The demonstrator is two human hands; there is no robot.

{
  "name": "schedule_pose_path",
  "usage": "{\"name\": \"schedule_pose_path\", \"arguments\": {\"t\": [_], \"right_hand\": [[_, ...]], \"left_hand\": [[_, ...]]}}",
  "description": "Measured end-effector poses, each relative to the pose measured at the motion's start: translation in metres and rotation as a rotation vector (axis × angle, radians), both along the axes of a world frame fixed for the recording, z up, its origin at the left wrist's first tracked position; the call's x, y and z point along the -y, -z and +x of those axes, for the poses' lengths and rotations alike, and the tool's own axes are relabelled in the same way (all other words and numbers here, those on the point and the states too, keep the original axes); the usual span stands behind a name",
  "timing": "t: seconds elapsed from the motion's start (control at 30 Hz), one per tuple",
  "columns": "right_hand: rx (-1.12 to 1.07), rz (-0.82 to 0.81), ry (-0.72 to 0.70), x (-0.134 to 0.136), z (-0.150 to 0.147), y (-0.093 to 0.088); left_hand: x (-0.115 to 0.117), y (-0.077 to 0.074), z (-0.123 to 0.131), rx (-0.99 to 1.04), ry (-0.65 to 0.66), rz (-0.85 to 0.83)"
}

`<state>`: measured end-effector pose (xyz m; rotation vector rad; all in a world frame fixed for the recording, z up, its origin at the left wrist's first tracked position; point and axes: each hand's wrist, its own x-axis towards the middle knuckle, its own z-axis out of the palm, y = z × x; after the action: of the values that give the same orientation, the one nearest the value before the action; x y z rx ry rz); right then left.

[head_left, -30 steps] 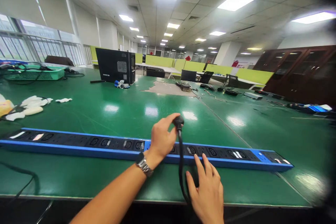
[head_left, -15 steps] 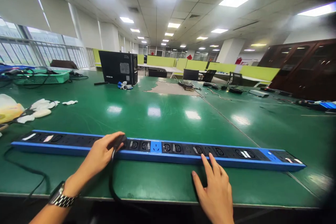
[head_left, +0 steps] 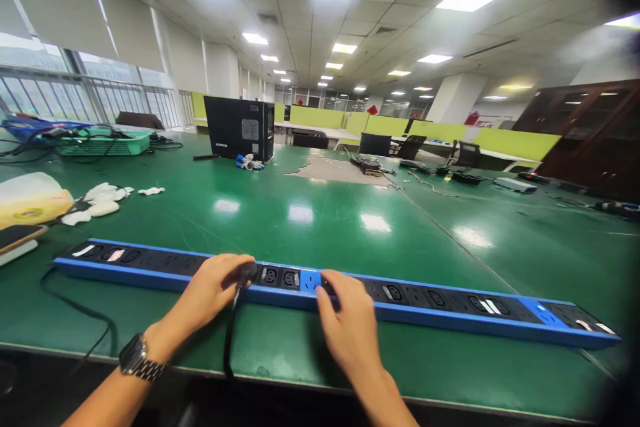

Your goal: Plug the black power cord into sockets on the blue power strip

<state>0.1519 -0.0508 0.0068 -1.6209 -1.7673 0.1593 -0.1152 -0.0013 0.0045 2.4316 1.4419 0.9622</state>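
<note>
A long power strip with a blue frame and black socket faces lies across the front of the green table. My left hand is closed on a black plug at the strip's sockets, left of the middle; the fingers partly cover it. From the plug a black cable hangs down over the table's front edge. My right hand reaches over the strip just right of the blue socket, its thumb toward the near side and its index finger toward the far rim.
A black computer case stands further back, with a blue-and-white bundle before it. At the left are a green basket of cables, white scraps and a phone. Another thin cord trails from the strip's left end.
My right hand has moved left along the strip, from resting with spread fingers to bent fingers by the blue socket. My left hand stays on the plug. The view has shifted slightly left.
</note>
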Motion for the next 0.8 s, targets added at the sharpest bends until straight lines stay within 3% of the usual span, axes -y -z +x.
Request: {"name": "schedule_pose_path", "arguments": {"t": [0.07, 0.17, 0.3, 0.47, 0.8], "right_hand": [[-0.029, -0.224, -0.116, -0.023, -0.042, -0.028], [-0.001, -0.335, -0.222, -0.060, -0.101, -0.057], [0.099, -0.534, -0.262, -0.094, -0.149, -0.063], [0.160, -0.577, -0.241, -0.102, -0.159, -0.053], [0.164, -0.476, -0.176, -0.085, -0.166, -0.044]], "left_hand": [[-0.001, 0.002, -0.002, -0.049, -0.058, -0.014], [-0.002, 0.005, -0.006, -0.204, -0.182, -0.021], [-0.003, 0.007, -0.008, -0.374, -0.268, -0.008], [-0.002, 0.003, -0.005, -0.350, -0.276, 0.012], [-0.002, 0.000, -0.004, -0.294, -0.299, -0.010]]}}
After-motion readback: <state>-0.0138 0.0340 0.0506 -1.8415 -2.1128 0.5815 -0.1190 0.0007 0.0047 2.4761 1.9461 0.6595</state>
